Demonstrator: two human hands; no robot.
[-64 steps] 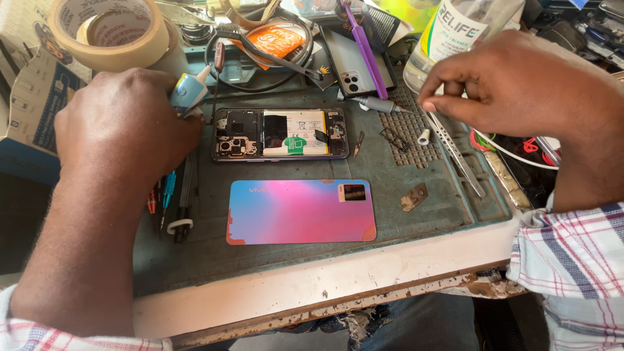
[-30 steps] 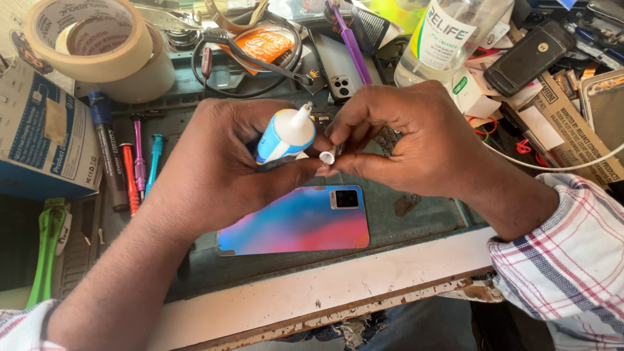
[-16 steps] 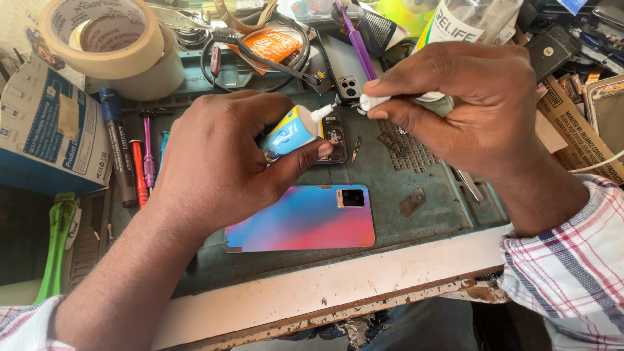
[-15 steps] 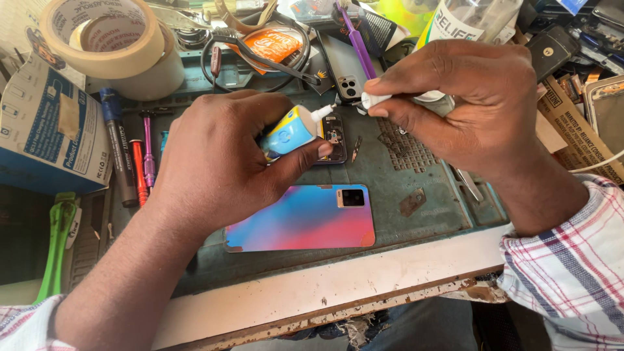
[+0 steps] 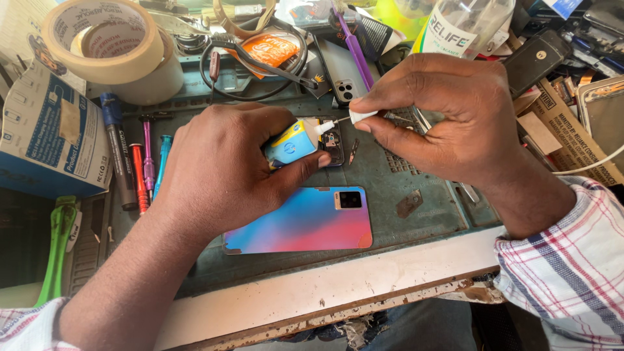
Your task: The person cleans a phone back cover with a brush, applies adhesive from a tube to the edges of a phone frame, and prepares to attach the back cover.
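The left hand [image 5: 224, 172] gripped a small glue tube [image 5: 292, 142] over the green work mat [image 5: 416, 175] on the desk, its fingers curled round the tube's body and the thumb pressed along its lower side. The tube was squat, yellow above and blue below, with a white neck pointing right and ending in a thin metal needle tip. The right hand [image 5: 448, 117] met it from the other side, its thumb and forefinger pinched on a small white cap [image 5: 362, 116] held at the end of the needle; whether the cap touched the tip I cannot tell. Just under the tube lay an opened phone [image 5: 333, 140], mostly hidden by the left hand. Nearer the desk edge lay a phone back cover [image 5: 302, 221], flat, shading from blue to pink, with a dark square camera window. A roll of tape [image 5: 107, 49] sat at the far left, above a row of screwdrivers [image 5: 136, 175]
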